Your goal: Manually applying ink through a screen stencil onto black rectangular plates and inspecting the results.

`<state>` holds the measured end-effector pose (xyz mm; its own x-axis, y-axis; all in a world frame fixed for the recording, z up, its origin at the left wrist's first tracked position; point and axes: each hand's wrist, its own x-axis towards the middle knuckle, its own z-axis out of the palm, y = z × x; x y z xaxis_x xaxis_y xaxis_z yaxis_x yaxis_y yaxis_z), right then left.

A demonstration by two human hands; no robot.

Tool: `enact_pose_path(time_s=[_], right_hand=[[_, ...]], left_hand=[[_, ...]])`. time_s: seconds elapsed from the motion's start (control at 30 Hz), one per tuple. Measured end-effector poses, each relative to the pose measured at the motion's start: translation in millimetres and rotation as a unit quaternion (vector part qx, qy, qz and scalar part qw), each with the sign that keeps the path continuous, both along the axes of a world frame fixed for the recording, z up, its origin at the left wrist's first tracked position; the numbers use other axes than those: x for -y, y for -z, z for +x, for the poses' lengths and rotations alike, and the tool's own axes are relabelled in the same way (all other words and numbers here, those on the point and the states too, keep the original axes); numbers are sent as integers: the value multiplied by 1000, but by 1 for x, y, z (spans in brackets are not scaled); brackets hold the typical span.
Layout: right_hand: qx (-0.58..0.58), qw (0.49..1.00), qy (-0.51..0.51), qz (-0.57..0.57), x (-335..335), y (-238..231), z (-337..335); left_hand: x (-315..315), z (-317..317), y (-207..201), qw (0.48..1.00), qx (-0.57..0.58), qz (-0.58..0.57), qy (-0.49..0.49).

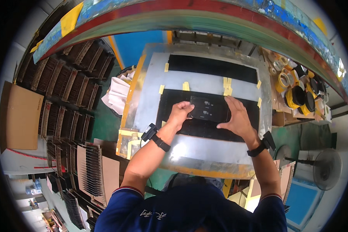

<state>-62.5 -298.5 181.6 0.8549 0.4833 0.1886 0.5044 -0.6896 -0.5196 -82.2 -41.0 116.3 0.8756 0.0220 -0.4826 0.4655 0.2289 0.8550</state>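
Observation:
A thin black rectangular panel (208,110) with small white print lies over a wide black strip (170,104) on the work table (193,150). My left hand (179,115) pinches the panel's left edge between thumb and fingers. At its right edge my right hand (236,118) is spread, thumb and fingers apart, with the fingertips beside or touching the corner; I cannot tell which. Yellow tape pieces (227,86) mark the edges of the strip. Another black strip (212,66) runs along the table's far side. Both wrists wear black bands.
A raised frame (162,19) with a red edge arches above the far side. Tape rolls and cans (295,96) crowd a shelf at right. Racks (65,77) stand at left, near a bin of white paper (120,91). A fan (327,169) is at lower right.

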Motion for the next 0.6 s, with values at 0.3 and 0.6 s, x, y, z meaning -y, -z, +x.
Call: enact_pose_path(time_s=[0.3, 0.6], right_hand=[[25, 998, -51, -7, 20, 42, 80], [-77, 996, -39, -28, 12, 80, 151]], left_hand=[[-6, 64, 28, 998, -11, -34, -50], [-39, 87, 52, 912, 265, 312, -23]])
